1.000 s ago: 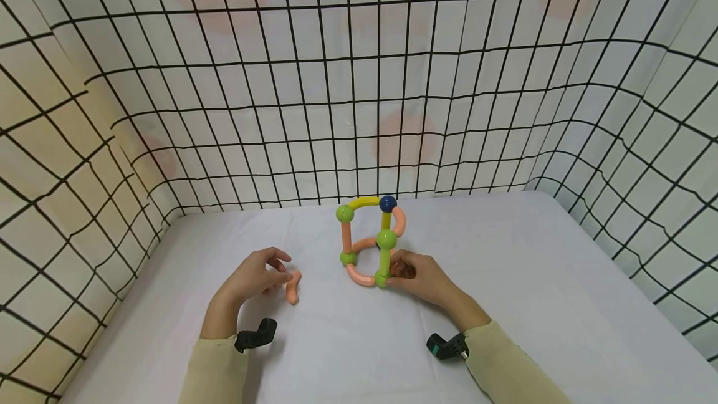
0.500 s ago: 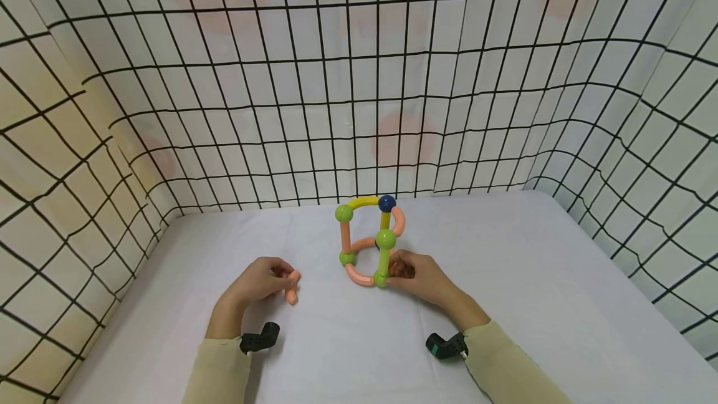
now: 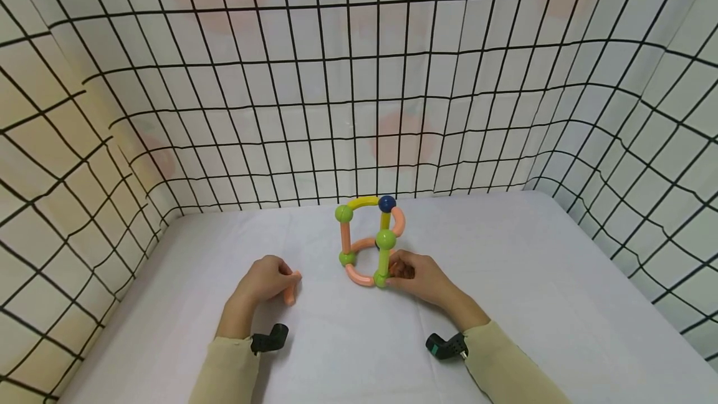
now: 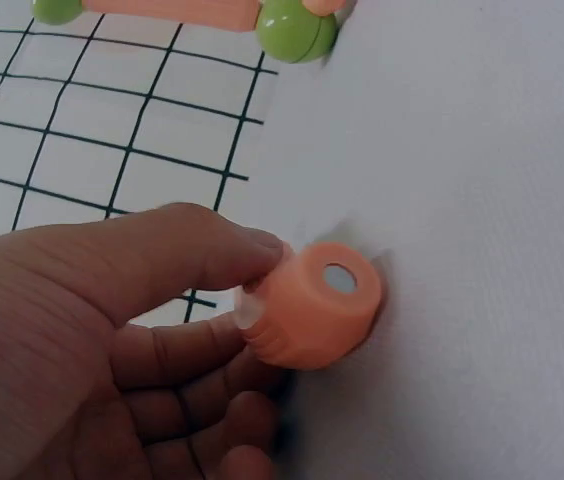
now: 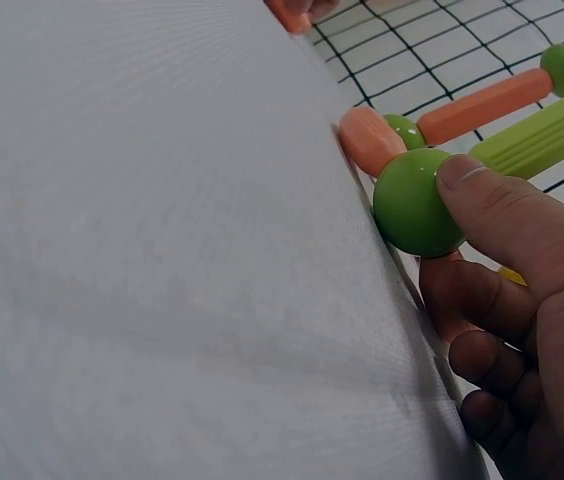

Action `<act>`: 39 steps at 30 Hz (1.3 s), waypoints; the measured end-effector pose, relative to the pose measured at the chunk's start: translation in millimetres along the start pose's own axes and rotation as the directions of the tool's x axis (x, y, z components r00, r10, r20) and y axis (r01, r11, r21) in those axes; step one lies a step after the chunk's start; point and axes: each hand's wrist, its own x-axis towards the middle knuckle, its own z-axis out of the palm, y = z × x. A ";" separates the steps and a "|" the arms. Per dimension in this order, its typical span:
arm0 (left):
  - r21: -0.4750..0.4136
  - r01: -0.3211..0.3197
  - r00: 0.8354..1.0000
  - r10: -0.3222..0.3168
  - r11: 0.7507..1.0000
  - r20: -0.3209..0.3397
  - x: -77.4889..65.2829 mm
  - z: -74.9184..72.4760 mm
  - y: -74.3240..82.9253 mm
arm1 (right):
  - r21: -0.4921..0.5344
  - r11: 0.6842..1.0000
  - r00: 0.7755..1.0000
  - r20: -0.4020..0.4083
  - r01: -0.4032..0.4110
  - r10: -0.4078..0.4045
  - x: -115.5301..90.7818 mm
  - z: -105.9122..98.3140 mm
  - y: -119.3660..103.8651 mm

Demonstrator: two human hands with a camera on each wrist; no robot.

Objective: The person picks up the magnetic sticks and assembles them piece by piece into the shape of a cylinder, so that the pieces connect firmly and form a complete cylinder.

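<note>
My left hand [image 3: 263, 279] pinches a curved orange magnetic rod [image 3: 290, 295] low over the white cloth. In the left wrist view the orange rod [image 4: 312, 315] shows a round silver magnet in its end, with the thumb on its near side. A magnetic ball-and-rod frame stands upright mid-table, built of orange, yellow and light green rods joined by balls. Thumb and fingers of my right hand [image 3: 421, 274] grip its lower front green ball [image 5: 412, 205], at the foot of the upright light green rod [image 3: 384, 262]. A dark blue ball [image 3: 387, 204] tops the back right corner.
White cloth [image 3: 336, 354] covers the table. Behind it and at both sides rises a black wire grid [image 3: 379, 92] against pale patterned sheeting. Each wrist carries a black camera, the left camera [image 3: 270, 338] and the right camera [image 3: 447, 346].
The left hand has moved right, and its fingers, earlier looser beside the curved orange rod, now pinch it. The right hand and the frame stay in place.
</note>
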 end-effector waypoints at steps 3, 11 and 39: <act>-0.033 0.020 1.000 -0.021 0.999 -0.007 -0.1 -0.1 2.0 | -0.002 1.000 1.000 0.001 -0.004 0.004 -0.3 -0.3 -0.7; -0.265 0.039 0.999 -0.045 0.963 -0.016 0.5 0.1 5.5 | -0.004 1.000 1.000 0.005 0.005 -0.005 -0.4 -0.8 -1.5; -0.793 -0.028 1.000 0.013 0.609 -0.025 0.8 7.1 52.1 | -0.005 1.000 0.999 0.019 0.027 -0.027 0.1 0.0 1.5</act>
